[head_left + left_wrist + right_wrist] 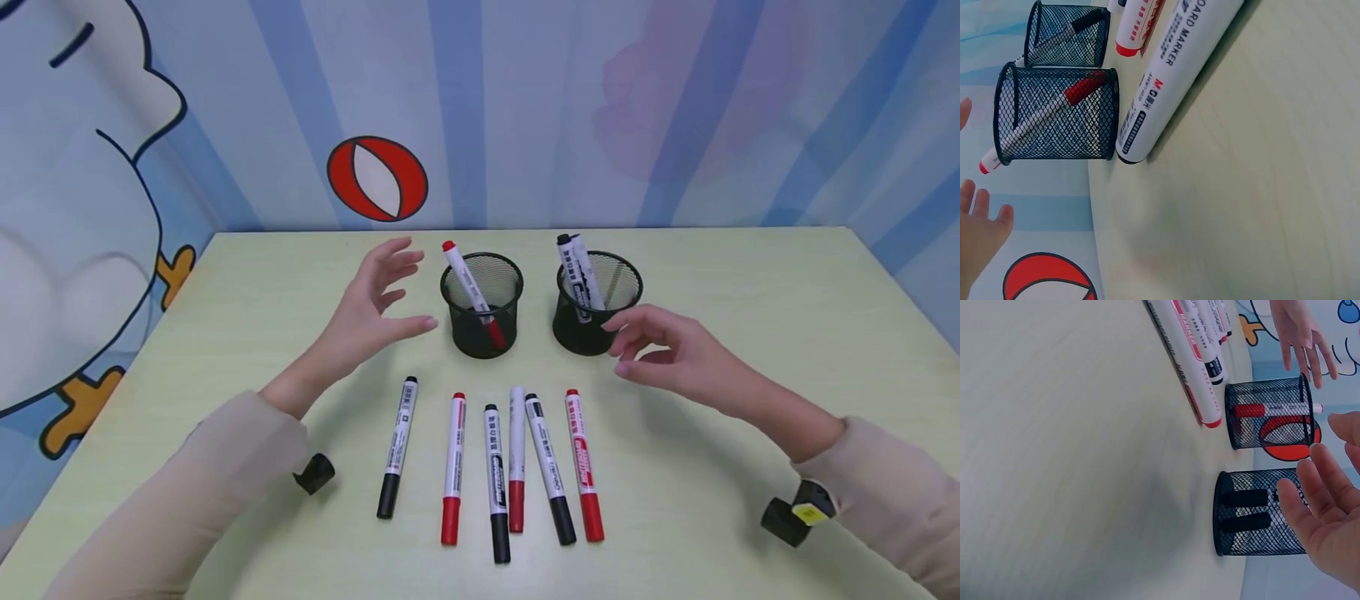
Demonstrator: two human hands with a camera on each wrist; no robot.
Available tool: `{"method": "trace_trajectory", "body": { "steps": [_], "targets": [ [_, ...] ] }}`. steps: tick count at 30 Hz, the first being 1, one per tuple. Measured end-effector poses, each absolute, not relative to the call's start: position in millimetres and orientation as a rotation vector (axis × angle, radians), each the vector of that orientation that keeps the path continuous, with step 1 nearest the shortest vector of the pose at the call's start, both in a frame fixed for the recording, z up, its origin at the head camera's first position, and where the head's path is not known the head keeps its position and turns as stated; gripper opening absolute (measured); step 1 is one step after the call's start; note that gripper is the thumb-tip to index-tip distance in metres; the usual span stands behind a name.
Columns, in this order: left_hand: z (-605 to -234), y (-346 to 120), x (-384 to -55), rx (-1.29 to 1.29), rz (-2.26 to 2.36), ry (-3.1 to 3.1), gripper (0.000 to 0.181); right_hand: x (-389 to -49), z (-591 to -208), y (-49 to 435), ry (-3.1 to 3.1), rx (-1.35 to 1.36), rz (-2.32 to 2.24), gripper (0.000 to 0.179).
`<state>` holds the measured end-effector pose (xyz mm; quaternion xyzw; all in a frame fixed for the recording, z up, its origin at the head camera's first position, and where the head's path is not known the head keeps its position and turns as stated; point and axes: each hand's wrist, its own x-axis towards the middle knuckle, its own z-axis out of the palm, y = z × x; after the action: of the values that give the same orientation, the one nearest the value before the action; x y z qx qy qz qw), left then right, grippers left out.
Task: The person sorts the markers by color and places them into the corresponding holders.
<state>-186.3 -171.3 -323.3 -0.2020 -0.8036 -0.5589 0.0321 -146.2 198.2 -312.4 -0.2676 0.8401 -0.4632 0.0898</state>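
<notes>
My left hand (367, 304) is open beside the left black mesh pen cup (467, 335), thumb pointing toward its wall, nothing held. In that cup leans one white marker (467, 277) with a red cap and red end. My right hand (663, 350) hovers at the front right of the other mesh cup (573, 333), its fingers loosely bent around nothing. Two black-capped whiteboard markers (1246, 522) stand inside this second cup. In front of the cups lies a row of loose markers, some black like the leftmost one (400, 442), others red like the rightmost one (582, 458).
The pale wooden table (255, 333) ends at a blue striped wall (510, 125) behind the cups. A cartoon figure and a red-and-white ball (377, 178) are printed on that backdrop. Small dark wrist cameras (787, 521) hang below both sleeves.
</notes>
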Motion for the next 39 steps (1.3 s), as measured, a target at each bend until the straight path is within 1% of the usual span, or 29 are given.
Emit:
{"method": "trace_trajectory", "body": {
  "steps": [13, 24, 32, 39],
  "targets": [
    [-332, -165, -203, -0.526, -1.907, -2.619, 0.087, -144, -326, 191, 2.420, -0.692, -1.350, 0.039],
    [-339, -155, -206, -0.492, -1.990, -2.627, 0.088, -138, -339, 184, 2.345, -0.594, -1.352, 0.039],
    [-341, -152, -210, -0.452, -2.019, -2.664, 0.090, -130, -344, 174, 2.266, -0.436, -1.335, 0.045],
    [-343, -148, -213, -0.459, -2.041, -2.690, 0.089, -126, -346, 164, 2.275, -0.362, -1.361, 0.049]
  ]
}}
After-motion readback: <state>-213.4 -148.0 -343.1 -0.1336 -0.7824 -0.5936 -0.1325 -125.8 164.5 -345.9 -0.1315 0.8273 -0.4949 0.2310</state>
